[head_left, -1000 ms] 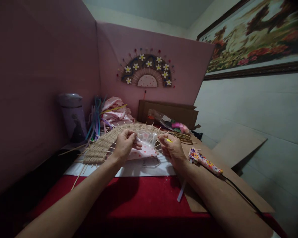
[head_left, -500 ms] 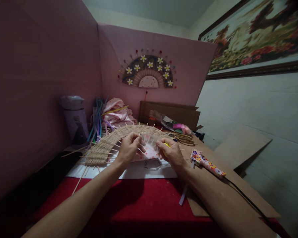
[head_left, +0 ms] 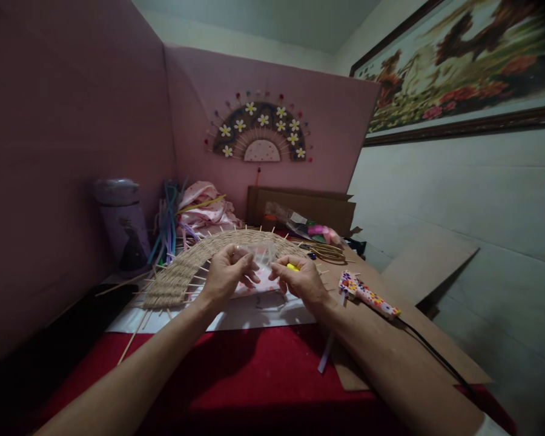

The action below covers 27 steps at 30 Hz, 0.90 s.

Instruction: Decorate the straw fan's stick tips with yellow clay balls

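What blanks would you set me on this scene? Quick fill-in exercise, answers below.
The right hand holds a small ____ object.
The tablecloth in front is ____.
The glue gun lies to the ____ of the woven arch.
The flowers on the pink panel have ____ petals.
Missing words: yellow; red; right; white.

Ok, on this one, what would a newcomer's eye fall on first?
Probably the white-flowered fan decoration on the pink panel straight ahead. Below it, a woven arch with sticks poking out spans the table, the left hand and right hand close together before it, a bright yellow bit in the right. The large framed picture at upper right also draws the eye.
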Each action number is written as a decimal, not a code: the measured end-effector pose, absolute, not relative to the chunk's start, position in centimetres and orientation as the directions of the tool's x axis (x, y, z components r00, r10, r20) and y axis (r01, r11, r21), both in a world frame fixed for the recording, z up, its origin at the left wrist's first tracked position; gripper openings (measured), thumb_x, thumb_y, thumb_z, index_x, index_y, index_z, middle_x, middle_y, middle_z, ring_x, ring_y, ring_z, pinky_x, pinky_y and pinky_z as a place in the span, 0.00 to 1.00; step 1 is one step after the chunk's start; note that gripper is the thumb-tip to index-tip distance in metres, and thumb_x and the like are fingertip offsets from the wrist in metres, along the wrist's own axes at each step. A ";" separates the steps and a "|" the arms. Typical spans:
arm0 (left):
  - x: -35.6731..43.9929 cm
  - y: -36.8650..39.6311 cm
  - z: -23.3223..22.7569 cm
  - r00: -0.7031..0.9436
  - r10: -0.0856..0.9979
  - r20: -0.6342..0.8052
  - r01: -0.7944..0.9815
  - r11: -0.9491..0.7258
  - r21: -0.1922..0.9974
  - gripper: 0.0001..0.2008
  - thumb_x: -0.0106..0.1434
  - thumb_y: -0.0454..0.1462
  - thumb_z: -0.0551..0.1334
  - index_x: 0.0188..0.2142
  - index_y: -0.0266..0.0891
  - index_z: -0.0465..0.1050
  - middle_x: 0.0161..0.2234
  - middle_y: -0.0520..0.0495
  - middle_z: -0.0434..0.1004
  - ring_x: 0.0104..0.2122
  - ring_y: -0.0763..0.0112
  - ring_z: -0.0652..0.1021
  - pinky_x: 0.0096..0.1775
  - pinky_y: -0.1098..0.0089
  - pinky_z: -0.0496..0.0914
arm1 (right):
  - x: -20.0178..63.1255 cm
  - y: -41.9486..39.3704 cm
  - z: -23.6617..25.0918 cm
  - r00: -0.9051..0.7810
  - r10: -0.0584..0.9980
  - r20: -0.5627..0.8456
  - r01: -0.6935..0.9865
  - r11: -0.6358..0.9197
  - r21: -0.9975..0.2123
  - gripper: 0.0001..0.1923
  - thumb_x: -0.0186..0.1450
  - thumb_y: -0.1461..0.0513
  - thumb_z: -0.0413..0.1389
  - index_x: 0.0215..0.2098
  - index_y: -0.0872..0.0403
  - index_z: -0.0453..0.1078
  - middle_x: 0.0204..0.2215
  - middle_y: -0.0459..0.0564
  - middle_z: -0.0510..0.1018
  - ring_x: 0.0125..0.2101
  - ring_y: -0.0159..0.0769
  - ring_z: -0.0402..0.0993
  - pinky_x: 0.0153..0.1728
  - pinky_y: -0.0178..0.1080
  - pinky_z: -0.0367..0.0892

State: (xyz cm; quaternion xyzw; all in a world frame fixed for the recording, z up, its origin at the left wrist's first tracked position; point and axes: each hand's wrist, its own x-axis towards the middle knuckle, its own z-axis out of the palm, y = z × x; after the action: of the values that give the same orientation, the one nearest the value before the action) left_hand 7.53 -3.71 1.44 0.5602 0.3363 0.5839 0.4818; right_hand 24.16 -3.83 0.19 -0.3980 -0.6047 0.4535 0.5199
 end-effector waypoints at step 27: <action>6.7 -3.7 1.7 0.196 0.791 0.580 0.242 -0.612 0.753 0.08 0.56 0.40 0.64 0.23 0.38 0.74 0.23 0.50 0.75 0.27 0.71 0.73 0.35 0.71 0.66 | 24.2 -4.3 -0.6 -0.254 0.825 0.505 0.253 0.561 -0.788 0.10 0.59 0.57 0.57 0.24 0.55 0.69 0.19 0.44 0.72 0.17 0.26 0.62 0.20 0.30 0.58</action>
State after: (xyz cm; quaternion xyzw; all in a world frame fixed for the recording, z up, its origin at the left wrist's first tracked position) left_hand 6.72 -3.65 1.73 0.7279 0.3545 0.5256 0.2611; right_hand 24.23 -4.28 -0.58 -0.3662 -0.7359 0.2924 0.4888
